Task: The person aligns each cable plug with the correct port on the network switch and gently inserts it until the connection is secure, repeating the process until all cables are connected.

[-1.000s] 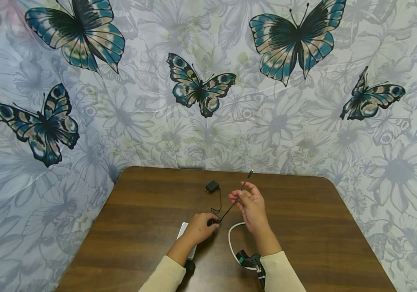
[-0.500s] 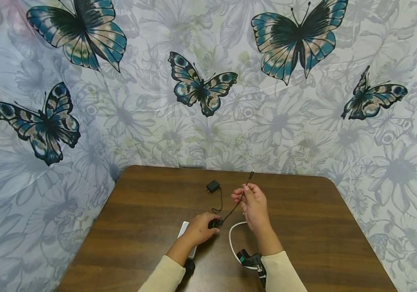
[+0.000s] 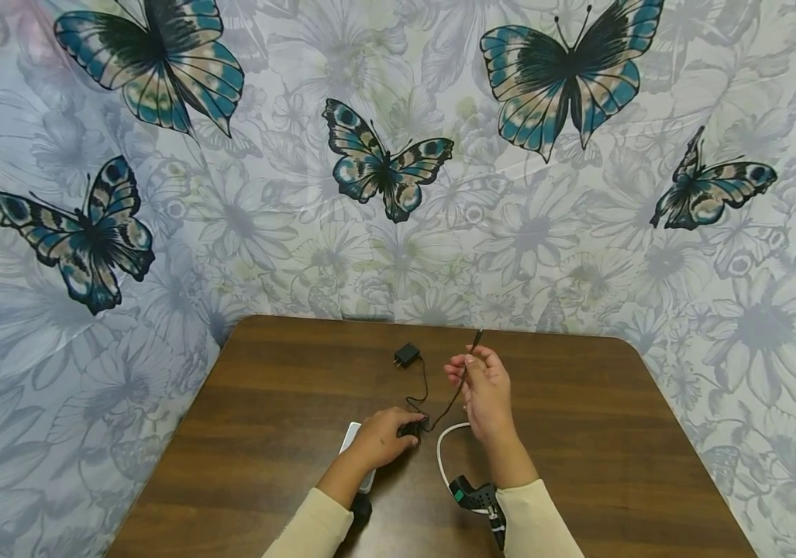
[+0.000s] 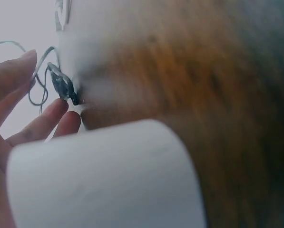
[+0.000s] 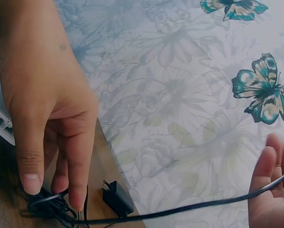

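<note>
Honestly, tangling would be my main worry here. The black cord is bunched into a messy coil near the middle of the bench, and the left hand has its thumb and fingers closed in around it, grip looking pretty loose. Can't tell whether the coil sits on the wood or hangs just above it. The right hand, about 2 o'clock from there, pinches the cord near its far end, with the tip poking out past the fingers between 12 and 1.

If the right hand pulled hard toward 2, I reckon a loop could cinch into a knot, because the strands cross each other inside that bundle. With a grip that loose, the whole coil might also slip free and spring open.

Then there's the wall plug, at 12 from the coil on a short, slack run of cord. Nobody's holding it, so a tug on the wrong strand would probably drag it toward 6, and its bare prongs could scratch the bench.

Also watch the white cord looping at 4 o'clock, near the coil but apart. Dropped slack could snag on it. The white box, partly under the left arm toward 8, might get bumped by a sleeve.
</note>
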`<state>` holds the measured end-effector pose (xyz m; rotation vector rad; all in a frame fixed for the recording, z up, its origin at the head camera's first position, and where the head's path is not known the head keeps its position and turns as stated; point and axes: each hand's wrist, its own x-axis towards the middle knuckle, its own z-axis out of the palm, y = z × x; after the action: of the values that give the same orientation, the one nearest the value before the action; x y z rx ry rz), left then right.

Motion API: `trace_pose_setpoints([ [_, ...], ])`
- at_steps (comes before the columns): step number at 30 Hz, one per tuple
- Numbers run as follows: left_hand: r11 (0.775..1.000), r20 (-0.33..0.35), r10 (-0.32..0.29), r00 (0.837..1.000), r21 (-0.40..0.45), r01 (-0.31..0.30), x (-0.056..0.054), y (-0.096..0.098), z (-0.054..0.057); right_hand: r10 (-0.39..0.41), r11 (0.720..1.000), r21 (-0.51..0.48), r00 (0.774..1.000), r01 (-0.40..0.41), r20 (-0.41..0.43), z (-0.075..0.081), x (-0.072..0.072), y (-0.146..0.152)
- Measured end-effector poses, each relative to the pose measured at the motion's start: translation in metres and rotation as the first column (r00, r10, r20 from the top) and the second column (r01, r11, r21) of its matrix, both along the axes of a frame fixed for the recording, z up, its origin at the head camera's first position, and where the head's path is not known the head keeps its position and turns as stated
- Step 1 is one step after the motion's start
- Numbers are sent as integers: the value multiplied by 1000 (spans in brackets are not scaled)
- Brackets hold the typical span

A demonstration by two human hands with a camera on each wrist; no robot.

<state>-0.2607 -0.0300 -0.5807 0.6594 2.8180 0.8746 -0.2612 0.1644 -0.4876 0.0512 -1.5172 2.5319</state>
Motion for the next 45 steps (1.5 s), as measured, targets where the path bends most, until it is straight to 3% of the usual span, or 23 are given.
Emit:
trace_pose_setpoints([
  [6,1000,-11,-6,1000,-10,6,1,0,-1,-36,999,26,999,36,29,2,-1,0],
  [16,993,61,17,998,113,-24,3,-8,0,-65,998,5,998,65,17,3,0,-3],
  [28,998,6,65,998,2,-65,7,-14,1,-50,999,1,998,50,29,4,2,-3],
  [35,995,15,96,995,37,-97,7,-19,1,-45,999,4,999,45,23,4,2,-3],
  [41,991,-8,133,991,19,-133,8,-23,2,-45,999,-4,999,46,25,4,3,-4],
  [45,989,12,150,989,8,-150,9,-26,0,-47,999,-10,999,47,23,5,4,-4],
])
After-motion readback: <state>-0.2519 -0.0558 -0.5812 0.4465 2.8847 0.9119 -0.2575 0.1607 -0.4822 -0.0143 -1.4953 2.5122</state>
